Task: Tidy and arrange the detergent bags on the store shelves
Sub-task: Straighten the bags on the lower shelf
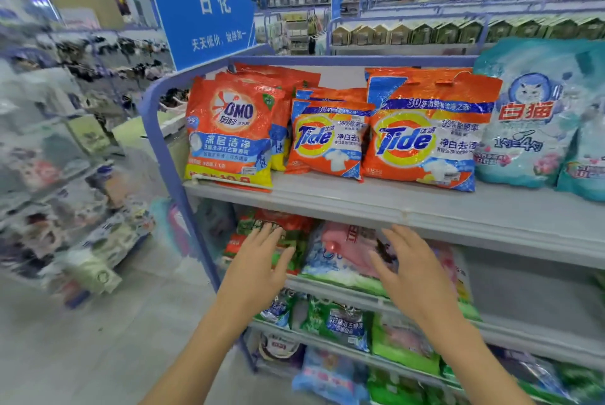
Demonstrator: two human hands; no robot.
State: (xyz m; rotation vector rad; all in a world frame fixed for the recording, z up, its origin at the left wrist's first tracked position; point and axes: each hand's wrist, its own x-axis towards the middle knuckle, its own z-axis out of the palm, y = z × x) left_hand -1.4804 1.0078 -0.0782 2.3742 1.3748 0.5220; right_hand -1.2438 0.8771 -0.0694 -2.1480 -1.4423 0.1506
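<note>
Left hand [258, 263] and right hand [415, 268] are spread wide, holding nothing, just below the top shelf [409, 211]. Under that shelf the pink detergent bag [343, 250] leans; a rough grab could tip it off.

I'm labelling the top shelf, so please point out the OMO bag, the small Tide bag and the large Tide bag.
OMO bag [229, 132]: head view, middle of its front, below the logo.
small Tide bag [327, 141]: head view, middle of its front.
large Tide bag [425, 142]: head view, middle of its front.
</note>
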